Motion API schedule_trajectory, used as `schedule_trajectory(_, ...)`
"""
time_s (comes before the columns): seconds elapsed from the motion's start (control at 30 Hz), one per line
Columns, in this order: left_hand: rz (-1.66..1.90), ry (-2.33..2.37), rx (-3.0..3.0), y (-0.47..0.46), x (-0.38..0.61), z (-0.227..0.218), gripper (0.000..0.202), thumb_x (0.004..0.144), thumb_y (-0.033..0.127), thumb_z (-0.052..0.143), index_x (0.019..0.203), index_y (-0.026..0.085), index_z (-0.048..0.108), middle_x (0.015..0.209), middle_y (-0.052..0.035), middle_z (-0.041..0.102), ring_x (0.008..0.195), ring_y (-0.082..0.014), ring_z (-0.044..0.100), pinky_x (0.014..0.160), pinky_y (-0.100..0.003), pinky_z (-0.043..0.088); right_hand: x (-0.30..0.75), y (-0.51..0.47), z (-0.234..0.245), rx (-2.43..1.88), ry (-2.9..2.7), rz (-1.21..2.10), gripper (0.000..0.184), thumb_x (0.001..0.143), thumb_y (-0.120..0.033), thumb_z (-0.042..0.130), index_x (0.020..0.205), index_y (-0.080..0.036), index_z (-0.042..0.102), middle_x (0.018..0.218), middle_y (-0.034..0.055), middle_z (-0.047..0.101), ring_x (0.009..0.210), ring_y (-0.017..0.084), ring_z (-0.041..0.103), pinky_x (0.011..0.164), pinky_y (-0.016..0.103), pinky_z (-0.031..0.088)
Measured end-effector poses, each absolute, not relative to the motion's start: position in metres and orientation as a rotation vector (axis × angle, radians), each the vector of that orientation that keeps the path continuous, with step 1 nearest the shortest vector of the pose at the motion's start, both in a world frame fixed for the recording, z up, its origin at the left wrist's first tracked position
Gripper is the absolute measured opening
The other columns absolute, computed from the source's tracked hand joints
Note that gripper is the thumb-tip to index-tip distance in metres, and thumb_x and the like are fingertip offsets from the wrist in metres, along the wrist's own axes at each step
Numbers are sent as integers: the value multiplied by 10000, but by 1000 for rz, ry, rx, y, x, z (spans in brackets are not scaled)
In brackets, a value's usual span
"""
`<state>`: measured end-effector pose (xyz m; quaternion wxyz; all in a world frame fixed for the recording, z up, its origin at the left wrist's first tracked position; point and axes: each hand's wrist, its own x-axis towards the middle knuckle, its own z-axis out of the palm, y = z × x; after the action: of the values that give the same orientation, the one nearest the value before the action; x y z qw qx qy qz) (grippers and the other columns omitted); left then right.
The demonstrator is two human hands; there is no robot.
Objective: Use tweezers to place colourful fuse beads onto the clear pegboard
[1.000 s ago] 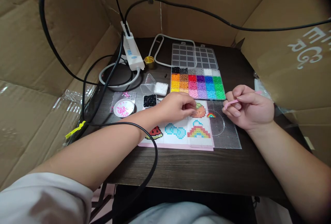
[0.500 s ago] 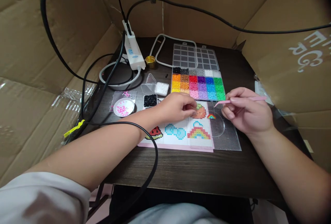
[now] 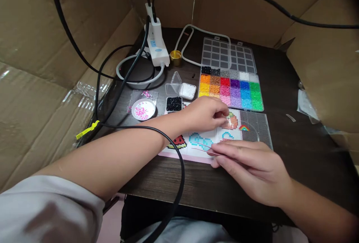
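My left hand (image 3: 210, 112) rests on the pattern sheet (image 3: 193, 157), beside the orange fruit picture (image 3: 232, 121). Its fingers are curled together; anything between them is hidden. Between thumb and fingers of my right hand (image 3: 252, 166) are thin pink tweezers (image 3: 207, 151), their prongs apart and pointing left over the light blue bow picture (image 3: 200, 142). This hand covers most of the sheet's rainbow picture. A small rainbow of beads (image 3: 244, 127) sits on the clear pegboard (image 3: 265, 128) at the sheet's right.
Behind my hands lies an open bead box (image 3: 231, 87) with many colours. To the left are a dish of pink and white beads (image 3: 143, 109), a box of black beads (image 3: 174, 104) and a box of white beads (image 3: 187, 91). A black cable (image 3: 179, 168) loops over my left forearm.
My right hand has swung left and down with the tweezers, from above the pegboard to over the pattern sheet. My left hand stays by the orange picture. The camera view has shifted.
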<state>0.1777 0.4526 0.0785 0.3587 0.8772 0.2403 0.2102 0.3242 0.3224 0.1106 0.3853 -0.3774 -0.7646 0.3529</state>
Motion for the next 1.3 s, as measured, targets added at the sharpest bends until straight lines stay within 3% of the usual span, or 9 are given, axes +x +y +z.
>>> schedule_trajectory(0.17, 539, 615, 2254, 453, 178, 78, 62, 807, 192, 633, 804, 164, 689, 783, -16, 664, 699, -115, 558, 667, -268, 403, 322, 320, 102, -1026, -2079, 666, 545, 867, -41, 576, 1351, -292, 573, 957, 39, 774, 811, 214, 750, 693, 332, 636)
schedule_trajectory(0.37, 542, 616, 2252, 453, 179, 77, 45, 802, 198, 653, 805, 173, 690, 786, -9, 663, 687, -110, 548, 653, -269, 393, 325, 318, 96, -1063, -2165, 512, 360, 877, -77, 573, 1193, -247, 600, 894, 61, 735, 783, 224, 706, 689, 362, 600)
schedule_trajectory(0.5, 544, 610, 2255, 453, 179, 77, 51, 802, 206, 658, 811, 168, 690, 778, -9, 657, 683, -112, 546, 649, -273, 394, 326, 318, 90, -1042, -2206, 432, 353, 875, -81, 570, 1186, -246, 588, 814, 51, 718, 711, 224, 696, 602, 341, 582)
schedule_trajectory(0.87, 561, 618, 2258, 452, 179, 78, 56, 801, 208, 640, 796, 173, 684, 766, 1, 654, 676, -105, 549, 649, -264, 403, 324, 322, 87, -1102, -2181, 348, 187, 888, -72, 586, 1020, -183, 659, 789, 40, 742, 670, 176, 714, 595, 271, 591)
schedule_trajectory(1.3, 581, 610, 2261, 453, 179, 75, 53, 797, 197, 647, 815, 165, 685, 774, -3, 659, 683, -101, 550, 654, -251, 398, 326, 318, 89, -1026, -2239, 211, 186, 900, -89, 565, 1060, -159, 630, 812, 57, 740, 698, 173, 705, 640, 279, 586)
